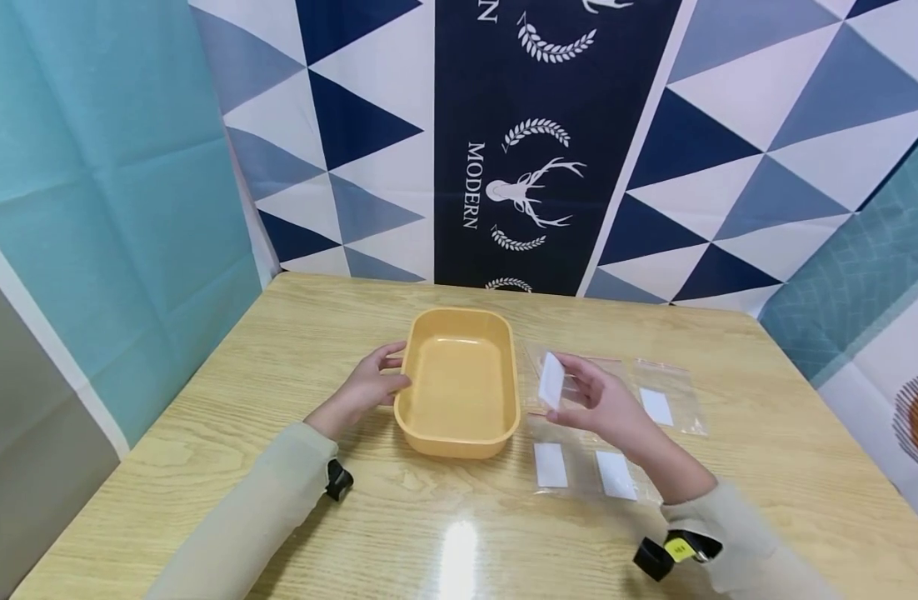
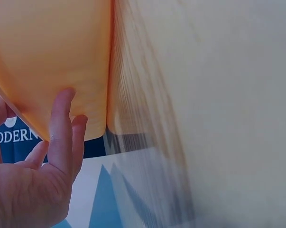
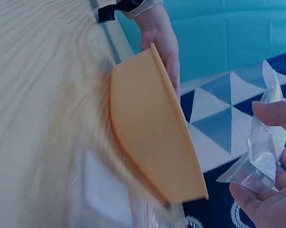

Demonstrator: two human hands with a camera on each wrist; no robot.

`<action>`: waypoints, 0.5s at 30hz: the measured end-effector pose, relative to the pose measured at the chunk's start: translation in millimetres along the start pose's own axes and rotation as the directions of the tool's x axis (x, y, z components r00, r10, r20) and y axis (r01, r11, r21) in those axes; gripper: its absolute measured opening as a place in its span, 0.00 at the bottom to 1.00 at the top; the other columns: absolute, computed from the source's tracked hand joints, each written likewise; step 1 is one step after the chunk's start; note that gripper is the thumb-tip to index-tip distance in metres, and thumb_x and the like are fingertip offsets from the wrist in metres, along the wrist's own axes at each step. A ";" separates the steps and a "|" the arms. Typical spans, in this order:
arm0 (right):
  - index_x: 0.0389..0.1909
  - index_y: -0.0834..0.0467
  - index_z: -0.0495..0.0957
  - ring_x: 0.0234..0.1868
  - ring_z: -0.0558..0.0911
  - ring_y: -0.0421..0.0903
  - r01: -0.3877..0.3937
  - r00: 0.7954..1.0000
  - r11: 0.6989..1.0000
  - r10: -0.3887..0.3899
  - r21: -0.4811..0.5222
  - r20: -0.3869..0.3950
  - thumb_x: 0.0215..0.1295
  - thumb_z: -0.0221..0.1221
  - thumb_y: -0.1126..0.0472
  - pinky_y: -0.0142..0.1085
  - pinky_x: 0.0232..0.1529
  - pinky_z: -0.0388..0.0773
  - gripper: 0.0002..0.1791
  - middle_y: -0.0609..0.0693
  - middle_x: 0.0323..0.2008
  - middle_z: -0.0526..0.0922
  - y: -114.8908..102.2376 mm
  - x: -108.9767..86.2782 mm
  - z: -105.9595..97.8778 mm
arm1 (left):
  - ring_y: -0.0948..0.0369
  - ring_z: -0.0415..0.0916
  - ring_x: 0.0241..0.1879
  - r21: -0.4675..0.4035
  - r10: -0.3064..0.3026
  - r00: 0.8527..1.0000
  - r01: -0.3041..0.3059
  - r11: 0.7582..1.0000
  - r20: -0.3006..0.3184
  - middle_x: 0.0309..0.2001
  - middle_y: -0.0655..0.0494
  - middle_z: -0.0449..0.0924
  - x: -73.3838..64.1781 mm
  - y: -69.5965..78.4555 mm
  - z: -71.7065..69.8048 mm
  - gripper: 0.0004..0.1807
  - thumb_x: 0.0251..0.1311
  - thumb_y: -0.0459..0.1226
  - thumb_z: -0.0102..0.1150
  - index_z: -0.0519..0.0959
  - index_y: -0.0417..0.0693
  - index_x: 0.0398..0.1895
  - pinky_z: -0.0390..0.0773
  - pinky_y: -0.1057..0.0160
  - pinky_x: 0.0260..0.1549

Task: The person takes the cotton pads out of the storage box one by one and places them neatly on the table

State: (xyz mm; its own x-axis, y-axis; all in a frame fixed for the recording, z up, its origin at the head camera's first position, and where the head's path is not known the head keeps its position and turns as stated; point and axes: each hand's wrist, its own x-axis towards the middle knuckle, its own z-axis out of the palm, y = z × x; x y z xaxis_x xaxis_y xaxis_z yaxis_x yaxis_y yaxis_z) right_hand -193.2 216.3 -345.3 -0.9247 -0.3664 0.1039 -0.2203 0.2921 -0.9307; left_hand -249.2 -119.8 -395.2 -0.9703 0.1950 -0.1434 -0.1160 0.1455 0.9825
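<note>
A shallow orange-yellow plastic basin [image 1: 459,440] stands on the wooden table, its inside bare. At its left rim, my left hand [image 1: 369,385] grips the edge, some fingers against the outer wall and the thumb by the rim; the left wrist view shows these fingers [image 2: 62,123] up close. To the right of the basin, my right hand [image 1: 597,400] pinches a small clear zip bag [image 3: 261,161] with a white card [image 1: 551,382] in it, raised above the table. Below and beside that hand lie several similar clear bags [image 1: 695,400], each with a white card.
The wooden table [image 1: 354,533] reaches back to a patterned cloth [image 1: 376,117] with triangles and a deer print. A teal cloth [image 1: 114,183] hangs at the left. The flat bags [image 1: 579,487] lie right of the basin, close to its side.
</note>
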 end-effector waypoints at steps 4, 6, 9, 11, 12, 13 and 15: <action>0.67 0.65 0.57 0.60 0.67 0.59 -0.017 0.999 0.999 0.015 -0.043 -0.035 0.50 0.68 0.67 0.34 0.55 0.70 0.44 0.63 0.62 0.65 7.1 -19.6 -12.6 | 0.48 0.74 0.48 0.006 0.005 1.000 -0.005 1.000 0.001 0.60 0.39 0.61 -0.5 0.5 -0.8 0.37 0.57 0.27 0.56 0.56 0.48 0.70 0.81 0.57 0.38; 0.67 0.65 0.57 0.59 0.69 0.55 -0.025 0.999 0.996 0.021 -0.081 -0.050 0.51 0.68 0.66 0.30 0.54 0.70 0.43 0.63 0.62 0.65 11.4 -29.7 -19.1 | 0.47 0.74 0.48 0.014 0.011 1.000 -0.011 1.000 0.011 0.61 0.39 0.61 -0.9 0.7 -1.4 0.36 0.58 0.28 0.55 0.56 0.48 0.70 0.81 0.57 0.37; 0.67 0.65 0.57 0.57 0.71 0.41 -0.030 0.998 0.989 0.020 -0.143 -0.067 0.51 0.68 0.65 0.24 0.51 0.68 0.43 0.64 0.62 0.64 18.2 -43.8 -28.9 | 0.48 0.74 0.48 0.014 0.013 1.000 -0.013 1.000 0.022 0.61 0.41 0.61 -0.9 1.1 -1.9 0.36 0.58 0.28 0.55 0.55 0.50 0.70 0.81 0.57 0.37; 0.67 0.66 0.57 0.54 0.70 0.31 -0.030 0.997 0.983 0.017 -0.179 -0.071 0.51 0.68 0.65 0.20 0.50 0.66 0.43 0.65 0.63 0.63 22.6 -52.4 -36.1 | 0.47 0.74 0.48 0.013 0.018 0.999 -0.019 1.000 0.032 0.61 0.40 0.61 -0.9 1.1 -2.1 0.36 0.59 0.28 0.54 0.55 0.49 0.70 0.81 0.56 0.37; 0.67 0.66 0.58 0.53 0.69 0.27 -0.031 0.997 0.980 0.017 -0.196 -0.072 0.51 0.68 0.64 0.18 0.50 0.65 0.43 0.65 0.63 0.62 24.7 -56.5 -39.8 | 0.47 0.74 0.48 0.011 0.020 0.999 -0.021 1.000 0.035 0.61 0.39 0.61 -0.8 1.0 -2.2 0.36 0.59 0.28 0.54 0.54 0.48 0.71 0.81 0.56 0.37; 0.67 0.66 0.58 0.52 0.68 0.24 -0.026 0.997 0.976 0.011 -0.215 -0.072 0.51 0.68 0.64 0.17 0.49 0.64 0.43 0.66 0.63 0.62 27.0 -60.7 -43.6 | 0.47 0.74 0.48 0.011 0.022 0.999 -0.022 1.000 0.036 0.61 0.39 0.60 -0.7 0.9 -2.2 0.36 0.59 0.28 0.54 0.54 0.48 0.71 0.81 0.56 0.37; 0.67 0.67 0.58 0.51 0.66 0.21 -0.015 0.998 0.968 0.000 -0.249 -0.062 0.51 0.68 0.65 0.17 0.48 0.66 0.43 0.67 0.63 0.61 32.7 -68.9 -51.7 | 0.47 0.74 0.48 0.010 0.022 0.999 -0.022 1.000 0.037 0.61 0.38 0.60 -0.8 0.7 -2.1 0.36 0.59 0.28 0.54 0.54 0.47 0.71 0.81 0.56 0.37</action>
State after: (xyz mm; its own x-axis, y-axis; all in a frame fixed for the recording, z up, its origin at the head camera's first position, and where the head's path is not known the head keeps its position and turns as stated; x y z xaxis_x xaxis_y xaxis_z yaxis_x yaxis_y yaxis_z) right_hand -152.7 296.8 -364.7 -0.9420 -0.3112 0.1255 -0.2767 0.5088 -0.8152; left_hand -249.0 -121.9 -394.1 -0.9641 0.2337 -0.1261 -0.0921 0.1510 0.9842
